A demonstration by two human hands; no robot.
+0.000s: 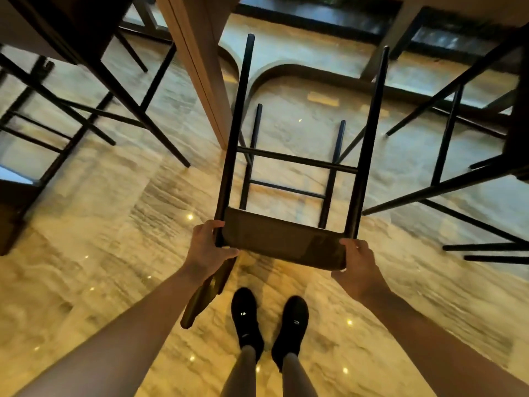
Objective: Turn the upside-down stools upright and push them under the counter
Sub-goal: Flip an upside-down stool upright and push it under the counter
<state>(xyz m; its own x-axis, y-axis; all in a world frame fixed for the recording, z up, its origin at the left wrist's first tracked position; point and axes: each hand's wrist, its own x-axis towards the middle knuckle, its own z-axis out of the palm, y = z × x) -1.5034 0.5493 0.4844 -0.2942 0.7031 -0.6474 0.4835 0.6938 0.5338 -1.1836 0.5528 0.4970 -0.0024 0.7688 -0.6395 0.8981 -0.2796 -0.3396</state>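
I hold a stool (283, 242) with a dark brown seat and thin black legs in the air above the floor, seat toward me and legs pointing away. My left hand (207, 247) grips the seat's left corner by a leg. My right hand (356, 266) clasps the seat's right edge. A curved backrest piece (204, 296) hangs below my left wrist. The counter's wooden panel (197, 61) rises straight ahead, at upper centre-left.
Another black-legged stool (94, 90) stands at the left by the counter, and one more stool (469, 156) is at the right with legs slanting across. Polished marble floor (86, 253) spreads all around. My black shoes (269, 322) stand just below the held stool.
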